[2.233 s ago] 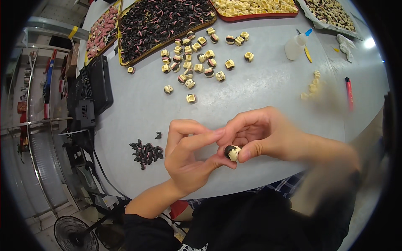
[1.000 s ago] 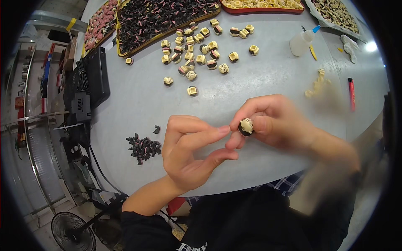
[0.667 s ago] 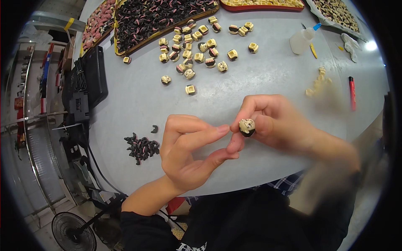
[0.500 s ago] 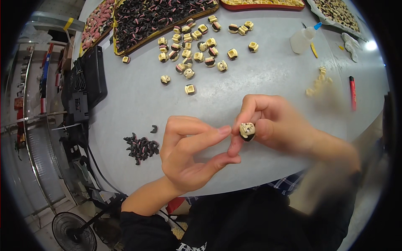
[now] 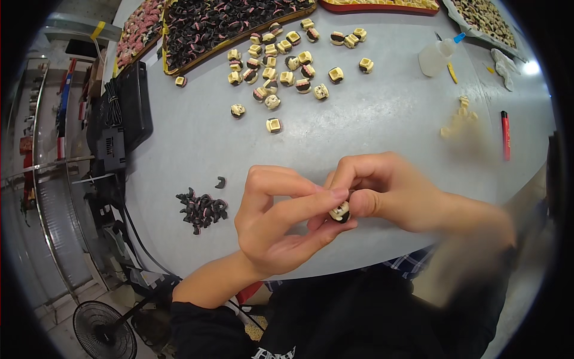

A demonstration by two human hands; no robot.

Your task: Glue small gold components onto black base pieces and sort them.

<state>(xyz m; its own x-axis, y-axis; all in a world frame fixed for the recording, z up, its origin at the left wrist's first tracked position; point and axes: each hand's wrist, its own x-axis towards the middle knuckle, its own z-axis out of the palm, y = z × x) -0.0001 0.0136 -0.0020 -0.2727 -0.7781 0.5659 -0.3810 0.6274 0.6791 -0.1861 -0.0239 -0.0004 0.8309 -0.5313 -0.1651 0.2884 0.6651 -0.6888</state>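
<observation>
A small cream-and-black figurine head (image 5: 340, 213) with dark face markings is pinched between the fingertips of both hands, above the near part of the table. My left hand (image 5: 272, 224) holds it from the left with thumb and index finger. On its other side, my right hand (image 5: 391, 191) grips it with the thumb and curled fingers. The fingers hide much of it. Left of my left hand lies a pile of black curved pieces with pink edges (image 5: 204, 210), one single black piece (image 5: 220, 182) just above it.
Several similar cream-and-black heads (image 5: 287, 78) are scattered farther back, some showing square hollows. Behind them stand a tray of black pieces (image 5: 230, 27) and a red tray (image 5: 376, 10). At right are a squeeze bottle (image 5: 434, 58), small cream bits (image 5: 464, 107) and a red marker (image 5: 506, 136).
My right hand has moved down and left with the figurine head, turning it. My left thumb and index finger, apart from the head before, have closed on it.
</observation>
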